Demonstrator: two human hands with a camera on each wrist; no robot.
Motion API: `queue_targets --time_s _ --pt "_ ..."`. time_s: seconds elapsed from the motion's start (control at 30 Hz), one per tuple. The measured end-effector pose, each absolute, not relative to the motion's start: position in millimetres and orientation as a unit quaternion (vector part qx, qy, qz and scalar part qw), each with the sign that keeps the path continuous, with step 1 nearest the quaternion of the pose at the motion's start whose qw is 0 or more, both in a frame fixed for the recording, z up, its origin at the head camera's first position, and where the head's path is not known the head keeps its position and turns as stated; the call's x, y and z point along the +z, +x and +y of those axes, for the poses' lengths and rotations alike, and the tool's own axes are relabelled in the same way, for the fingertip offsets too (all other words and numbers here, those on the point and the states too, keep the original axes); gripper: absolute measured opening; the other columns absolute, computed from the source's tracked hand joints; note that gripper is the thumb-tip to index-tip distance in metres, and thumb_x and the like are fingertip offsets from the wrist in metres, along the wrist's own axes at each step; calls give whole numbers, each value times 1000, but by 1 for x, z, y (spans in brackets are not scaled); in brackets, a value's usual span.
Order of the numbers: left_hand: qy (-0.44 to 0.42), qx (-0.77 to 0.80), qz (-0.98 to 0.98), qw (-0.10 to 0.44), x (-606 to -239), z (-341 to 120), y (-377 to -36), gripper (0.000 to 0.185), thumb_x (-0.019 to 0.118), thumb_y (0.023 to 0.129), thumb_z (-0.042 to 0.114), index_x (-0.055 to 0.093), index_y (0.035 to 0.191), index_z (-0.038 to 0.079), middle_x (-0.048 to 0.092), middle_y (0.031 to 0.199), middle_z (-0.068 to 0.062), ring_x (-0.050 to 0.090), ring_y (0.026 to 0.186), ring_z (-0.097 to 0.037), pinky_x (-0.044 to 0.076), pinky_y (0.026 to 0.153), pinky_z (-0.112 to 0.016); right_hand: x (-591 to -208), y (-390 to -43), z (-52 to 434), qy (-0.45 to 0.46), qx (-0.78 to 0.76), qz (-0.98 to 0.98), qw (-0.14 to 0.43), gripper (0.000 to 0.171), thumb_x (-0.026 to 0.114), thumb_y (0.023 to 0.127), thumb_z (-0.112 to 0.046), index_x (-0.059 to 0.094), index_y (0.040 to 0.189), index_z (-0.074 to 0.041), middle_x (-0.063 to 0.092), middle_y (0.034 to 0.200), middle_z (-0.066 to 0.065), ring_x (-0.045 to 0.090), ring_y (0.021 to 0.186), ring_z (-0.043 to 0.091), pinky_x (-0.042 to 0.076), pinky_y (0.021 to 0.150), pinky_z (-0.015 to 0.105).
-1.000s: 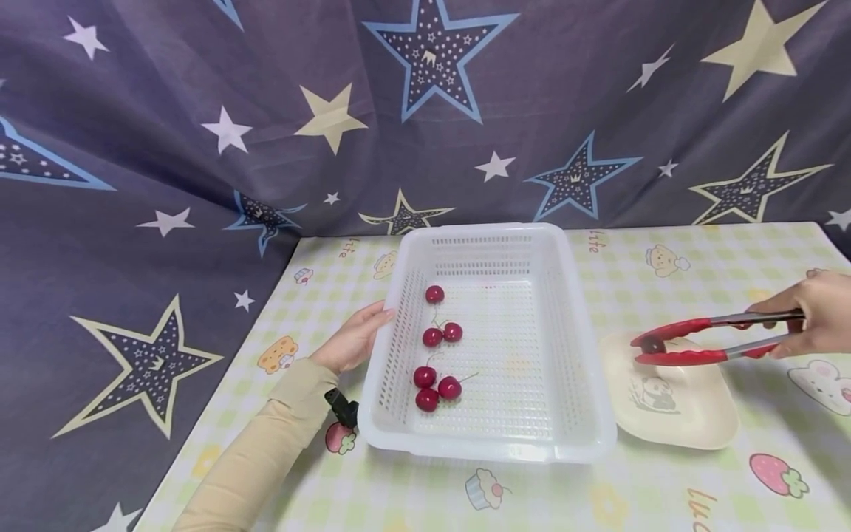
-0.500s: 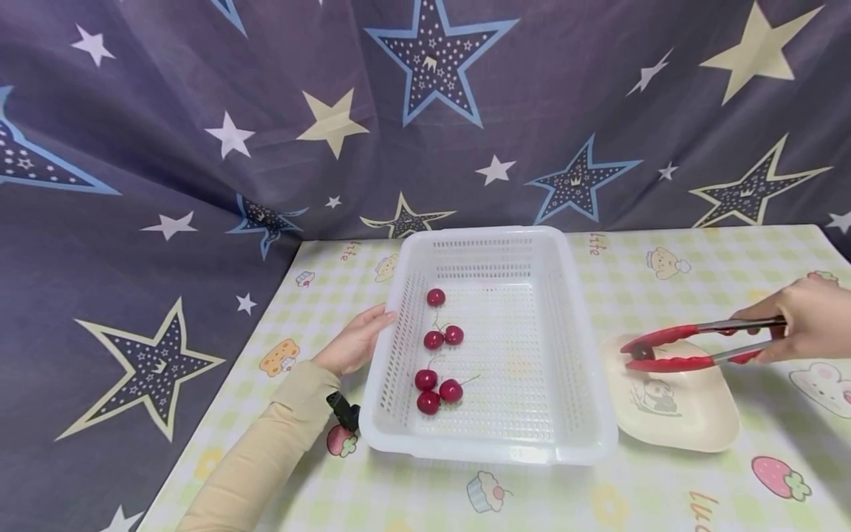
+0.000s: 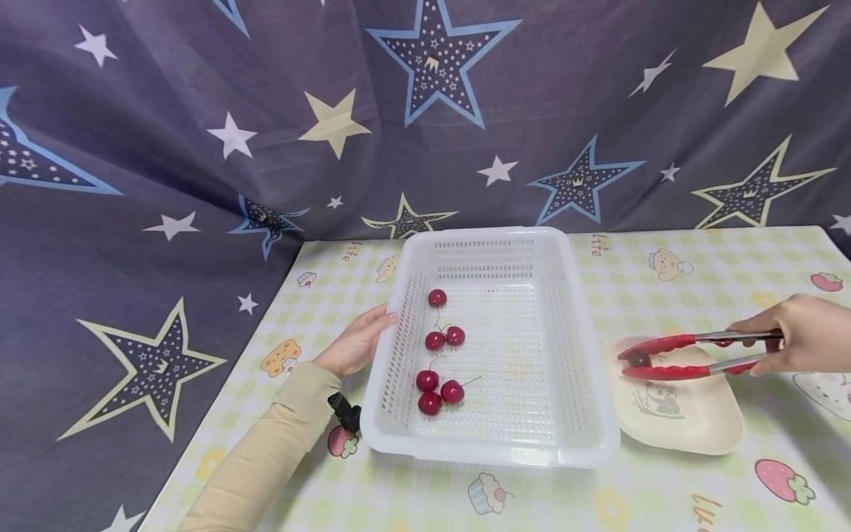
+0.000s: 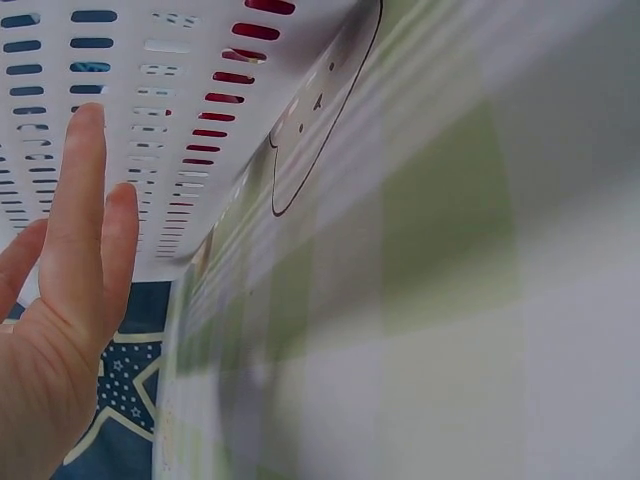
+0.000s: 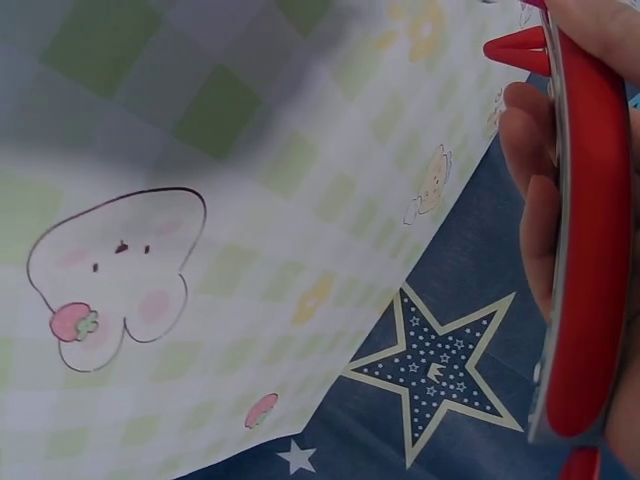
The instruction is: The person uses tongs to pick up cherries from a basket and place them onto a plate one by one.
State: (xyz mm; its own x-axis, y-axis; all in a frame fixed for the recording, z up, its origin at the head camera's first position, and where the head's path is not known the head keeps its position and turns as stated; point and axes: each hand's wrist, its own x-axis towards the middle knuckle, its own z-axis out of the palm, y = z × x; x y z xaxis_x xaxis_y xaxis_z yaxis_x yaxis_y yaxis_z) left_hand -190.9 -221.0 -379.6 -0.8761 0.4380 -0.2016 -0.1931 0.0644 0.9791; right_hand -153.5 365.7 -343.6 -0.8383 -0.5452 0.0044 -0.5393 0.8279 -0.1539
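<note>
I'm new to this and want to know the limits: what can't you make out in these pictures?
- Tongs tips, head view: a dark bit sits between them above the plate; too small to identify.
- Right hand, right wrist view: cut off by the frame edge.
- Cherries, left wrist view: only red through the basket slots.

- Pale green-and-white checked table cover (image 3: pixel 698 295), with little cartoon prints all over it.
- Prints I can pick out: a cupcake (image 3: pixel 487 493) at the front edge, a strawberry (image 3: pixel 776 478) at front right, and a bear face (image 3: pixel 670 263) near the back.
- The right wrist view shows a white critter print (image 5: pixel 115 270) holding a strawberry.
- Dark blue-grey star cloth (image 3: pixel 199 89) hangs behind and drapes down the left side. It has cream, white and blue-outlined stars, including 1 big blue star (image 3: pixel 439 63) at top centre.
</note>
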Motion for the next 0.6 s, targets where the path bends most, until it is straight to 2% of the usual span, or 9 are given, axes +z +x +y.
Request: queue_targets --time_s 0.1,0.23,0.37,0.6 --pt "86 678 693 231 -379 -221 -190 53 39 102 28 25 148 3 41 140 -28 63 104 -12 53 94 -33 -348 -151 368 -305 -85 948 -17 57 90 52 -27 72 97 5 45 54 -26 35 49 -10 30 39 13" --pt "86 677 694 229 -378 -221 -190 54 39 102 28 25 148 3 40 141 -28 63 105 -12 52 94 -32 -353 -149 369 -313 -91 945 -35 56 91 51 -25 72 94 5 44 54 -27 32 49 -11 28 39 11" --pt "89 674 697 229 -378 -222 -190 55 39 102 29 23 148 3 39 142 -29 62 108 -14 52 94 -33 -355 -147 369 -305 -91 947 -37 55 91 51 -25 72 93 5 43 54 -27 29 48 -9 27 38 12" --pt "83 675 697 229 -378 -221 -189 56 39 102 30 23 149 4 39 142 -29 60 111 -18 52 95 -35 -357 -144 367 -292 -85 952 -35 58 91 51 -28 71 94 6 45 55 -26 33 51 -10 29 40 13"
